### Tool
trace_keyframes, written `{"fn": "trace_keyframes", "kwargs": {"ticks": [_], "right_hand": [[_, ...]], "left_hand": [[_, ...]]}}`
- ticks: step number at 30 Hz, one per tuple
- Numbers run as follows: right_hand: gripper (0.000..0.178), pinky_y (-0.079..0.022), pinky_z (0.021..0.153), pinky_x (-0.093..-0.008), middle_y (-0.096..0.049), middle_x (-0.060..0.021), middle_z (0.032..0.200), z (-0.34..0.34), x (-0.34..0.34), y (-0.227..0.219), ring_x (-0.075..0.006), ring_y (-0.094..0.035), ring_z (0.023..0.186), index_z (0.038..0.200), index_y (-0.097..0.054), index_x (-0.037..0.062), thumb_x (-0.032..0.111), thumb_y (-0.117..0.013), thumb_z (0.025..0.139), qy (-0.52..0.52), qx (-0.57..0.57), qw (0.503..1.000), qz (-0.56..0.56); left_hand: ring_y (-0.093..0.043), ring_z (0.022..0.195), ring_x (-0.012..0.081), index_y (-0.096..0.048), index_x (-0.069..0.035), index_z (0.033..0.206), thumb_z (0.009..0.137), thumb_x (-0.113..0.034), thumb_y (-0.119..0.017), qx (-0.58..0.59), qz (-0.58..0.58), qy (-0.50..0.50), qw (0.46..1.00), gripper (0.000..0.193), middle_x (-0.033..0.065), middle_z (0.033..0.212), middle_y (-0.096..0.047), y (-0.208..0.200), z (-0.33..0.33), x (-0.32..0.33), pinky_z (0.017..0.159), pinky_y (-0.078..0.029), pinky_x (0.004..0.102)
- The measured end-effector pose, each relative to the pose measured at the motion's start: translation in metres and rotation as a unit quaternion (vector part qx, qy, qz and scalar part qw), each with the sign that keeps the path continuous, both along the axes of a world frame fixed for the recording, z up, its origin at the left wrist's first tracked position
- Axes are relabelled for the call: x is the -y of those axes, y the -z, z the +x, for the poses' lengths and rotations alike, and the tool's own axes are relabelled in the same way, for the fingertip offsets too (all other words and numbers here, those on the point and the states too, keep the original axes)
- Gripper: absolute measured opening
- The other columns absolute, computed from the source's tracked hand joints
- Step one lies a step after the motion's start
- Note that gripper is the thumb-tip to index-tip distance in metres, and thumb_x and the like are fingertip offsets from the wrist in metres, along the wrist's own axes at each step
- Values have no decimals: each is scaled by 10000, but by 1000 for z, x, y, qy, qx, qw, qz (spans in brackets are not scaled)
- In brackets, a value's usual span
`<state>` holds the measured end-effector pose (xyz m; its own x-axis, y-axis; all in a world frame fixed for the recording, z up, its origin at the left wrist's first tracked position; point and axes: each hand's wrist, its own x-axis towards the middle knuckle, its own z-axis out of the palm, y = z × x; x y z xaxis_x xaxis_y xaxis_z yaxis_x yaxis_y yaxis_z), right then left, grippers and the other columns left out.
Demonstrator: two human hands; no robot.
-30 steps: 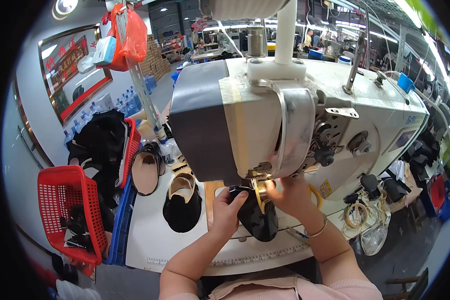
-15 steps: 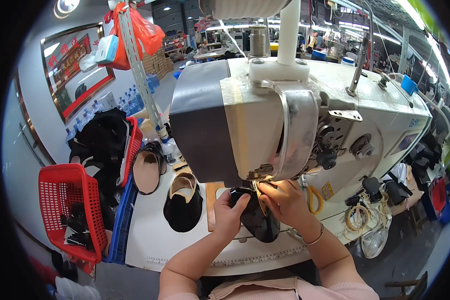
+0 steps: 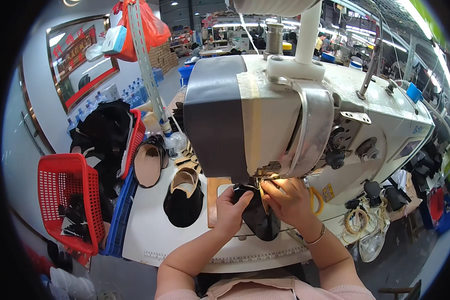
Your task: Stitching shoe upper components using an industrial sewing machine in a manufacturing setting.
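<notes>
A glossy black shoe upper (image 3: 261, 223) lies under the head of a large sewing machine (image 3: 275, 120), its rounded toe end toward me. My left hand (image 3: 231, 207) pinches the left edge of the upper between thumb and fingers. On the other side my right hand (image 3: 288, 199) grips its light-edged opening, fingertips close to the lit needle area. The needle itself is too small to make out, and the far end of the upper is hidden beneath the machine head. Left of my hands stands another black shoe upper (image 3: 183, 205) with a beige lining.
Red plastic baskets (image 3: 69, 165) with black pieces stand at the left, beside a blue crate (image 3: 119, 220). A beige-soled shoe piece (image 3: 148, 165) lies near them. Yellow-handled scissors (image 3: 316, 200) rest by the machine base. Tape rolls (image 3: 356, 221) hang at the table's right edge.
The whole view has shifted slightly, so the machine appears farther right. Both hands keep their hold on the shoe upper, with hardly any movement.
</notes>
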<state>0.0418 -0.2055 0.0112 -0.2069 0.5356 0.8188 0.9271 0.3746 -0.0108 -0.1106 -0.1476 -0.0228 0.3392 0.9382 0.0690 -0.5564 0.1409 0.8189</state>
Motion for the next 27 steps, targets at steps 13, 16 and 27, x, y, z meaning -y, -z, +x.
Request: {"fn": "trace_keyframes", "kwargs": {"ticks": [13, 16, 27], "right_hand": [[258, -456, 714, -383, -591, -101, 880, 53, 132, 123, -300, -540, 822, 945, -603, 72, 1, -568, 699, 121, -210, 937, -250], [264, -466, 669, -366, -571, -109, 868, 65, 116, 121, -289, -559, 788, 1005, -581, 71, 30, -567, 745, 169, -250, 932, -200], [149, -461, 490, -303, -483, -30, 797, 19, 26, 14, -180, -547, 599, 733, -561, 80, 201, -647, 718, 13, -170, 985, 1]], "left_hand": [[-608, 850, 178, -510, -20, 1085, 878, -169, -516, -28, -134, 135, 981, 255, 73, 967, -603, -24, -1, 2, 765, -504, 306], [-594, 935, 191, -490, -23, 1157, 874, -177, -514, -44, -118, 150, 981, 322, 77, 1061, -594, -22, 0, -1, 827, -481, 325], [-606, 928, 217, -525, -12, 1117, 904, -186, -475, -37, -133, 179, 974, 280, 115, 1043, -609, -25, 3, -1, 820, -498, 335]]}}
